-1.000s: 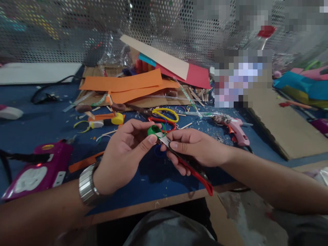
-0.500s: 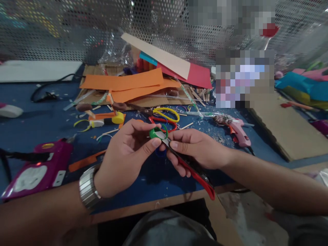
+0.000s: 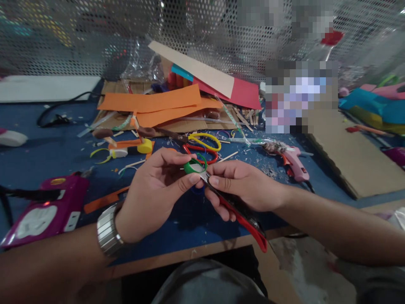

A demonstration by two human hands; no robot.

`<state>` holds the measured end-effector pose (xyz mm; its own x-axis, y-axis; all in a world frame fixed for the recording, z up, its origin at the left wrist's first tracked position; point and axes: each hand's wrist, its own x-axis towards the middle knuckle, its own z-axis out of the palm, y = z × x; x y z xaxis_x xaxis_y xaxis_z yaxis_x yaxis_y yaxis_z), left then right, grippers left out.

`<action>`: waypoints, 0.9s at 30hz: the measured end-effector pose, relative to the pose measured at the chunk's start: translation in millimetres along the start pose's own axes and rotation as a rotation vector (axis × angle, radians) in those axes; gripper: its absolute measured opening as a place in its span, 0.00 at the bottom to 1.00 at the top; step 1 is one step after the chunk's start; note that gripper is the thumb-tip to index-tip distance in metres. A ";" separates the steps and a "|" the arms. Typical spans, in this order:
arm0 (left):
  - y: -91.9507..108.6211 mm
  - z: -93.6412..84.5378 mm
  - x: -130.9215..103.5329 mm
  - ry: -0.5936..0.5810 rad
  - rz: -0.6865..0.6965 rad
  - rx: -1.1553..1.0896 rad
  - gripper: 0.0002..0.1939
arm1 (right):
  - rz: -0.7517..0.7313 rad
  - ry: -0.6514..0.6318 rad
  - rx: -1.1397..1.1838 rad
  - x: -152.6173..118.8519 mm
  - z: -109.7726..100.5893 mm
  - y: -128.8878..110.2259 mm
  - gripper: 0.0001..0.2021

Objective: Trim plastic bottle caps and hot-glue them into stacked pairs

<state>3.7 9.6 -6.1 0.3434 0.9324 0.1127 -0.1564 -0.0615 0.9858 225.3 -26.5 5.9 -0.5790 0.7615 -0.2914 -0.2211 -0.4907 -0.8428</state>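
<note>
both hands pinch a green ring against a red cutter.

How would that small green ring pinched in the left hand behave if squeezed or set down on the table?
The green ring looks like a thin curled strip, so it probably flexes easily and weighs little. The left hand pinches it with fingertips alone, which fits that. Being round, it might roll if dropped on edge. The blade of the red cutter in the right hand meets it; it likely cuts readily.
</note>
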 end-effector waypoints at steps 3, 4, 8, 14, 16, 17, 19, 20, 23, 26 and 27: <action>-0.2 -0.2 -0.5 0.030 0.020 0.022 0.18 | -0.008 0.000 0.005 0.3 -0.9 0.0 0.14; -0.8 -0.6 -0.9 0.034 0.023 0.029 0.18 | -0.010 -0.001 0.005 0.4 -1.5 0.1 0.14; -4.8 -4.4 -3.0 0.006 -0.011 -0.028 0.12 | -0.016 0.008 0.022 0.7 -4.8 -0.4 0.14; -8.9 -9.0 -0.4 -0.031 -0.046 -0.056 0.10 | -0.021 -0.003 0.031 0.3 -8.6 -3.3 0.13; -8.7 -8.8 0.7 -0.067 -0.089 -0.063 0.12 | -0.011 -0.013 0.030 0.1 -9.0 -3.5 0.13; -8.5 -8.6 1.0 -0.083 -0.108 -0.063 0.13 | -0.008 -0.017 0.032 0.1 -9.2 -3.3 0.13; -8.3 -8.5 1.2 -0.108 -0.126 -0.059 0.15 | -0.009 -0.026 0.038 0.4 -9.6 -2.4 0.12; -8.4 -8.6 1.2 -0.119 -0.132 -0.058 0.15 | -0.011 -0.030 0.041 0.6 -9.8 -1.9 0.12; -8.5 -8.9 1.0 -0.126 -0.137 -0.060 0.14 | -0.015 -0.028 0.039 1.5 -10.6 -1.0 0.12; -8.2 -8.9 0.8 -0.099 -0.127 -0.068 0.14 | -0.014 -0.012 0.029 2.3 -11.2 -1.3 0.12; -8.0 -8.8 0.7 -0.090 -0.126 -0.071 0.14 | -0.013 -0.009 0.026 2.5 -11.4 -1.5 0.12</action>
<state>-3.0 13.9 -15.1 0.4455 0.8953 0.0025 -0.1710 0.0824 0.9818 233.1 -19.0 1.3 -0.5828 0.7640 -0.2767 -0.2485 -0.4918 -0.8345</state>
